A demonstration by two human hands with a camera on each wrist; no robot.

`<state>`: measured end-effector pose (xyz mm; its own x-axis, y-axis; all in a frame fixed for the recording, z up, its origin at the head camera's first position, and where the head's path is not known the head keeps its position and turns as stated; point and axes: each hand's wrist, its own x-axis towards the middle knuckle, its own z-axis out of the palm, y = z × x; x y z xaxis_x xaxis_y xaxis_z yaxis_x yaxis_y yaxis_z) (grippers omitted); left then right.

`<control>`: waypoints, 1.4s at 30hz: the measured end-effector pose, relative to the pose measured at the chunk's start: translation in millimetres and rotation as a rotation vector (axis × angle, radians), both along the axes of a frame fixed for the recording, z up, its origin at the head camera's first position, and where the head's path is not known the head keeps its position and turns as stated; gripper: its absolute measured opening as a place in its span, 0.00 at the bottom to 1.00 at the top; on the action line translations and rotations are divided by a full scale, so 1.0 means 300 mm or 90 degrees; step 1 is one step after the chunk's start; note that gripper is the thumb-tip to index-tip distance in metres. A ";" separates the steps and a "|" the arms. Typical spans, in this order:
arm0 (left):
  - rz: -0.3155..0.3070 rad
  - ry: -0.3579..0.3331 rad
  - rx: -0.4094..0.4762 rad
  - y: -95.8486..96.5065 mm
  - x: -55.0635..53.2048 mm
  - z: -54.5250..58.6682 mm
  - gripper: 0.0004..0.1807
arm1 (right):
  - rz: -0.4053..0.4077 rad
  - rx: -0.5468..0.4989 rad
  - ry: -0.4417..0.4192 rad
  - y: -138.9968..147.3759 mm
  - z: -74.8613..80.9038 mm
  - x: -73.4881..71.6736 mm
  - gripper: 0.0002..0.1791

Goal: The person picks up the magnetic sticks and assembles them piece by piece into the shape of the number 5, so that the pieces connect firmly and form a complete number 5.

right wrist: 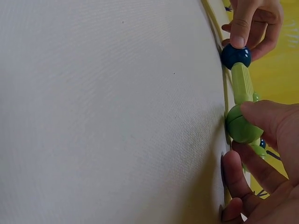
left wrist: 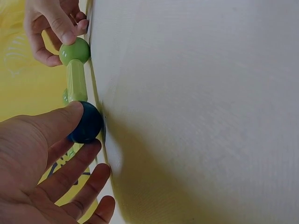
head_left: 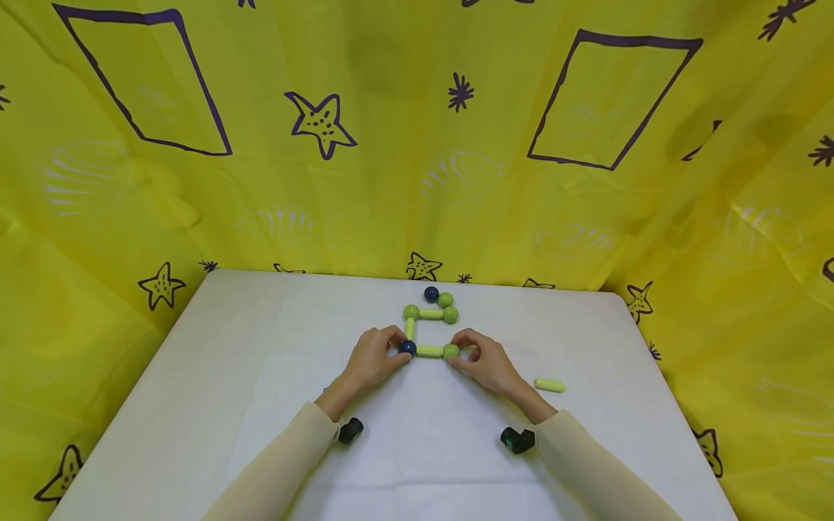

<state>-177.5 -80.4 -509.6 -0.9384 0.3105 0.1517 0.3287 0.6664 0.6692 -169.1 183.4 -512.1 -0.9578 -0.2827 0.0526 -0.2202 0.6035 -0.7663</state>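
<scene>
On the white table lies an open shape of light green rods and balls. Its near left corner is a dark blue ball (head_left: 407,349), which my left hand (head_left: 374,356) pinches between thumb and fingers. A ribbed green rod (head_left: 429,352) runs from it to a green ball (head_left: 451,352). My right hand (head_left: 487,364) holds that green ball between thumb and index finger, as the right wrist view shows. From the blue ball another rod (head_left: 410,329) leads back to a green ball (head_left: 411,312), and a rod (head_left: 431,314) joins that one to a further green ball (head_left: 450,315).
Behind the shape sit a loose dark blue ball (head_left: 431,294) and a green ball (head_left: 446,299). A single green rod (head_left: 549,385) lies to the right, beyond my right wrist. A small blue thing peeks out by my left wrist. Yellow patterned curtains (head_left: 391,202) enclose the table (head_left: 260,325).
</scene>
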 end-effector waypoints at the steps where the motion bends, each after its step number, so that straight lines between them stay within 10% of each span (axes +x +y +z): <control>1: -0.001 0.003 0.001 0.000 0.000 0.001 0.13 | -0.001 0.000 -0.002 0.000 0.001 0.000 0.16; 42: -0.005 0.012 -0.002 0.003 -0.006 0.006 0.12 | 0.008 0.001 -0.010 0.009 0.011 0.002 0.16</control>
<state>-179.3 -79.5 -507.9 -0.9328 0.3184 0.1691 0.3469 0.6653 0.6610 -168.4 186.2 -508.7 -0.9547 -0.2951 0.0369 -0.2159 0.6023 -0.7685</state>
